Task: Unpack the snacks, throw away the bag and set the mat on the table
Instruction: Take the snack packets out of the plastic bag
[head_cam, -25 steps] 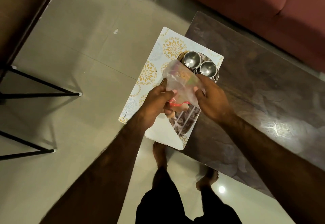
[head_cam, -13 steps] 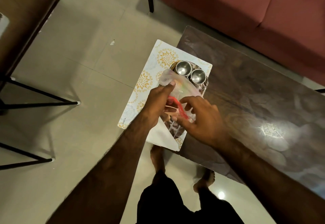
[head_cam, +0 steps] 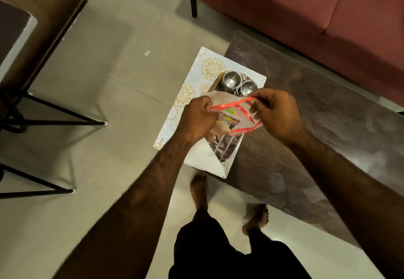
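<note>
A clear plastic bag (head_cam: 237, 118) with a red zip rim is held open between both hands above the table's left end. My left hand (head_cam: 197, 119) pinches its left rim and my right hand (head_cam: 274, 113) pinches the right rim. Colourful snack packets (head_cam: 229, 114) show inside the mouth. Below lies a white mat (head_cam: 190, 95) with gold flower prints, half hanging over the edge of the dark wooden table (head_cam: 328, 134), one near corner folded over.
A tray (head_cam: 227, 147) with two steel cups (head_cam: 239, 83) rests on the mat. A red sofa (head_cam: 306, 11) stands behind the table. A chair with black legs (head_cam: 54, 112) is at the left. My bare feet (head_cam: 199, 191) are on the tiled floor.
The bag's red rim has been pulled apart: my right hand moved right and up, my left hand stayed on the left rim, and the mouth now gapes open. The view shifted slightly.
</note>
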### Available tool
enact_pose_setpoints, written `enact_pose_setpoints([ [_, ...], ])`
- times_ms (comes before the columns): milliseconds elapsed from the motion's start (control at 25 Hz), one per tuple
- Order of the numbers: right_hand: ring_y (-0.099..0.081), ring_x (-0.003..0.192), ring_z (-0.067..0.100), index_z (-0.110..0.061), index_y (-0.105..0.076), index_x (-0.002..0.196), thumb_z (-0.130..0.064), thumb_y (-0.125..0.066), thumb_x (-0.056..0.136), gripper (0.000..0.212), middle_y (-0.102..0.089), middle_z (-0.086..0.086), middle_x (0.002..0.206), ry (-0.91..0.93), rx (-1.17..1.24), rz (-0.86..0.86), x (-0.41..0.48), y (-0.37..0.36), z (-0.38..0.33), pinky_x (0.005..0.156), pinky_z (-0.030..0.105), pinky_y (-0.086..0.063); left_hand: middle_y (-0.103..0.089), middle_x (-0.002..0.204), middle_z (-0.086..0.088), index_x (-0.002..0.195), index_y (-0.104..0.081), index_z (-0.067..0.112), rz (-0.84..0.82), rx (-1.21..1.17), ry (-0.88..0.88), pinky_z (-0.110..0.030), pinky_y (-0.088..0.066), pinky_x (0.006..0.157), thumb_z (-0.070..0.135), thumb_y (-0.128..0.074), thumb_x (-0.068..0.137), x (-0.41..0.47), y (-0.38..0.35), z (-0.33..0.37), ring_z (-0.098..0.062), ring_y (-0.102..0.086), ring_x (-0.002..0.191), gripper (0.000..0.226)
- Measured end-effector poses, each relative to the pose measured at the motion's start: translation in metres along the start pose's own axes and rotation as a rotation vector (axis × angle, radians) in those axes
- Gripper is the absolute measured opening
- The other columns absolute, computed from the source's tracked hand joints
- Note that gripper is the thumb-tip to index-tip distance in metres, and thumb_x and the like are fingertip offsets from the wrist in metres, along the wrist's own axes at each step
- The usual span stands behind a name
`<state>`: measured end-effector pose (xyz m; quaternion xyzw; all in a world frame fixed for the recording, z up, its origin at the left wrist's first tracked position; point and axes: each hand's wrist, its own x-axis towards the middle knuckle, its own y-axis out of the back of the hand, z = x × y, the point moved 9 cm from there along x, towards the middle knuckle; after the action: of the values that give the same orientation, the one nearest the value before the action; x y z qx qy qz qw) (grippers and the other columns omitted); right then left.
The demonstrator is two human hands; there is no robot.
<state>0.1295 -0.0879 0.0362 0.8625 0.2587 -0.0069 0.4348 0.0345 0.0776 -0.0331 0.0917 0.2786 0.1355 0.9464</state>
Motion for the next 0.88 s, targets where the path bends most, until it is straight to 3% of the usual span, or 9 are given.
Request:
enact_pose_setpoints([
  [80,-0.070,0.074,0.010,-0.017,-0.076,0.111,-0.009,-0.060,0.098,0.022,-0.070,-0.010,0.082,-0.001,0.000,0.007,0.004,0.007,-0.004,0.079,0.046,-0.062,-0.058,0.071,0.001,0.081,-0.045,0.019,0.139,0.104,-0.039,-0.012,-0.043,0.044,0.001,-0.054,0.075,-0.005,0.017,0.009,-0.010,-0.061,0.056,0.020],
  [120,-0.070,0.076,0.014,-0.016,-0.075,0.112,-0.007,-0.060,0.098,0.023,-0.071,-0.007,0.085,-0.011,0.017,0.001,0.005,0.009,-0.006,0.080,0.048,-0.062,-0.059,0.078,-0.001,0.093,-0.045,0.020,0.193,0.062,-0.017,-0.014,-0.047,0.051,0.002,-0.056,0.078,-0.005,0.024,0.010,-0.014,-0.064,0.066,0.026],
  [200,-0.073,0.071,0.018,-0.018,-0.070,0.113,-0.009,-0.062,0.098,0.019,-0.073,-0.001,0.085,-0.031,0.060,-0.023,0.005,0.011,-0.007,0.076,0.048,-0.063,-0.067,0.098,-0.015,0.118,-0.041,0.014,0.259,-0.382,0.151,-0.034,-0.063,0.070,0.012,-0.060,0.087,-0.005,0.033,0.002,-0.034,-0.073,0.084,0.037],
  [280,-0.075,0.067,0.016,-0.018,-0.057,0.110,-0.013,-0.063,0.098,0.014,-0.074,-0.001,0.084,-0.045,0.091,-0.033,0.001,0.013,-0.007,0.070,0.047,-0.064,-0.071,0.105,-0.020,0.128,-0.043,0.010,0.245,-0.777,0.297,-0.046,-0.064,0.074,0.030,-0.060,0.091,-0.007,0.026,-0.006,-0.038,-0.076,0.087,0.045],
  [400,-0.075,0.071,0.016,-0.019,-0.053,0.097,-0.004,-0.059,0.097,0.016,-0.072,-0.002,0.084,0.039,0.062,-0.062,-0.003,0.015,-0.018,0.069,0.045,-0.064,-0.072,0.108,-0.010,0.129,-0.047,0.020,0.106,-0.535,0.235,-0.039,-0.063,0.066,0.056,-0.070,0.078,-0.011,0.010,0.013,-0.027,-0.077,0.087,0.066],
  [520,-0.073,0.077,0.012,-0.022,-0.068,0.086,0.006,-0.056,0.090,0.031,-0.073,-0.006,0.085,0.154,-0.061,-0.155,-0.007,0.005,-0.032,0.078,0.044,-0.062,-0.068,0.108,-0.004,0.126,-0.034,0.025,0.131,-0.303,0.170,-0.042,-0.064,0.072,0.036,-0.078,0.080,-0.012,-0.006,0.022,-0.021,-0.075,0.084,0.065],
  [640,-0.072,0.086,0.016,-0.023,-0.076,0.103,-0.002,-0.057,0.093,0.030,-0.073,-0.005,0.098,0.120,-0.140,-0.047,-0.004,0.015,-0.027,0.083,0.038,-0.060,-0.066,0.098,-0.003,0.122,-0.031,0.024,0.234,-0.210,0.103,-0.040,-0.063,0.075,0.013,-0.066,0.085,-0.012,0.003,0.030,-0.023,-0.073,0.084,0.051],
  [760,-0.067,0.098,0.023,-0.022,-0.068,0.125,-0.008,-0.054,0.091,0.040,-0.066,0.003,0.114,0.043,-0.286,0.123,-0.003,0.044,-0.015,0.084,0.034,-0.052,-0.066,0.087,0.000,0.126,-0.028,0.030,0.357,0.117,-0.134,-0.024,-0.052,0.061,0.008,-0.056,0.086,-0.030,0.023,0.051,-0.017,-0.068,0.075,0.054],
  [880,-0.061,0.109,0.021,-0.022,-0.059,0.137,-0.008,-0.059,0.087,0.052,-0.055,0.006,0.126,-0.005,-0.296,0.053,-0.006,0.047,-0.011,0.088,0.038,-0.055,-0.065,0.102,-0.003,0.118,-0.035,0.034,0.345,0.345,-0.311,-0.033,-0.049,0.069,0.000,-0.045,0.084,-0.045,0.024,0.072,-0.024,-0.062,0.086,0.049],
])
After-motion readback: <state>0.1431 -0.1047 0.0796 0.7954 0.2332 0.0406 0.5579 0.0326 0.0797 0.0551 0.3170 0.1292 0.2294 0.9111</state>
